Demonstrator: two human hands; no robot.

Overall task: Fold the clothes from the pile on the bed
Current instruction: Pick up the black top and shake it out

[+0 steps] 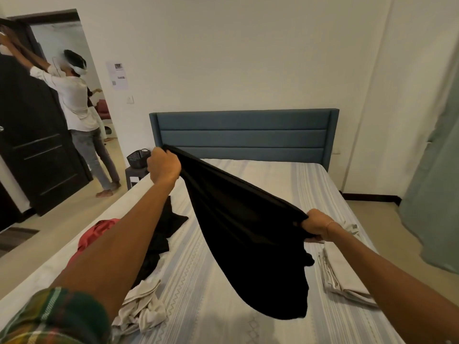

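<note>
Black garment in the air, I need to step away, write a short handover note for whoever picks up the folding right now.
Left hand grips one corner of the black garment, raised high; right hand grips the other, lower. It hangs stretched over the bed, not yet folded.
Done: folded light clothes lie at the right edge.
Left: fold the held piece, then the pile on the left: red garment, black clothes, crumpled white garment.
</note>
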